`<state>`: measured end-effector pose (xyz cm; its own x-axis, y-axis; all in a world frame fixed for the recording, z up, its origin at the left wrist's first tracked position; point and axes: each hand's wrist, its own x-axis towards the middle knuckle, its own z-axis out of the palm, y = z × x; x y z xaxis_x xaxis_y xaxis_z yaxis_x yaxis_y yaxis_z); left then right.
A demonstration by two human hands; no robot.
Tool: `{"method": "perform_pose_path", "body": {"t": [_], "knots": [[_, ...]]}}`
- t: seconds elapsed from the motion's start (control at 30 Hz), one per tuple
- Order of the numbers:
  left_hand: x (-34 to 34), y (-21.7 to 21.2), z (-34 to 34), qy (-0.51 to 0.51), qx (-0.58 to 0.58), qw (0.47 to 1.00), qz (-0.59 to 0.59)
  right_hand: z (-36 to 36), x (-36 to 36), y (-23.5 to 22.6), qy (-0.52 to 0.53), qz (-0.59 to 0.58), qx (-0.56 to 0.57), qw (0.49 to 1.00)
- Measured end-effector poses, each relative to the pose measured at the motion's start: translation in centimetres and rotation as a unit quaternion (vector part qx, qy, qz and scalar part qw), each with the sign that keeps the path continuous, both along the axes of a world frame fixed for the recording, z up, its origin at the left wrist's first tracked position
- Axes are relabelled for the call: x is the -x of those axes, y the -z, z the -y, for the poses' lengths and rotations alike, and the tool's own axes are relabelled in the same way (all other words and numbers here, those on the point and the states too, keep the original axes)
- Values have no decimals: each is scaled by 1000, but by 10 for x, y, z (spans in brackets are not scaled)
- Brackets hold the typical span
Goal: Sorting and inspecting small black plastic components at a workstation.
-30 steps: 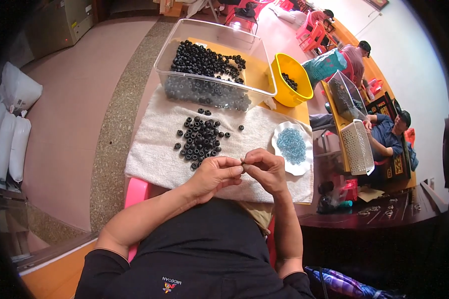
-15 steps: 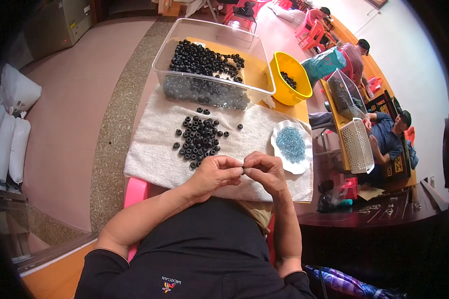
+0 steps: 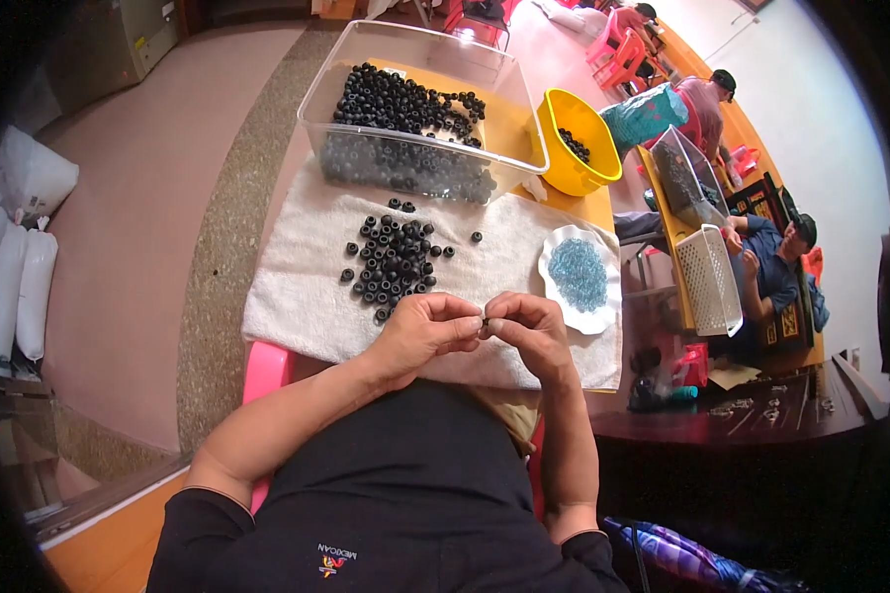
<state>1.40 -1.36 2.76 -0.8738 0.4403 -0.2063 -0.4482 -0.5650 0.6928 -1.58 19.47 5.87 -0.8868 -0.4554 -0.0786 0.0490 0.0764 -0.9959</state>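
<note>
My left hand point(image 3: 422, 334) and my right hand point(image 3: 531, 334) meet at the fingertips over the near edge of a white towel point(image 3: 494, 277). Between them they pinch a small dark piece point(image 3: 485, 324), mostly covered by the fingers. Just beyond my left hand lies a heap of round black pieces point(image 3: 396, 259) with holes, like large beads. One black piece point(image 3: 477, 237) sits apart to the right of the heap. A white scalloped dish point(image 3: 593, 320) of small clear-blue bits point(image 3: 578, 275) stands beyond my right hand.
Behind the towel stands a clear plastic bin point(image 3: 415, 158) with many black pieces, beside a yellow basin point(image 3: 569, 181) holding more. To the right, a person point(image 3: 766, 262) sits at another table with a white perforated basket point(image 3: 710, 287). White sacks point(image 3: 35, 287) rest on the floor at left.
The view has shifted slightly, so the table things sit a little higher. Both hands keep their fingertips together, the right fingers slightly changed; the seated person's hands have moved.
</note>
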Motion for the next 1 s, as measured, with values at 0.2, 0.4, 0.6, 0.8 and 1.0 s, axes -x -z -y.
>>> {"method": "perform_pose_path", "body": {"t": [0.2,0.4,0.6,0.8,1.0], "knots": [[1,5,-1,-4,6,999,-40,5,-2,-7,-22,27,22,999],[1,6,-1,-2,30,998,-63,6,-3,-10,-32,50,43,997],[1,9,-1,-14,38,997,-73,4,-2,-2,-21,29,28,999],[0,5,0,-30,60,996,-57,11,-6,-9,-6,4,-17,1000],[-1,3,0,-32,58,996,-56,11,-8,-13,-2,7,-43,999]]}}
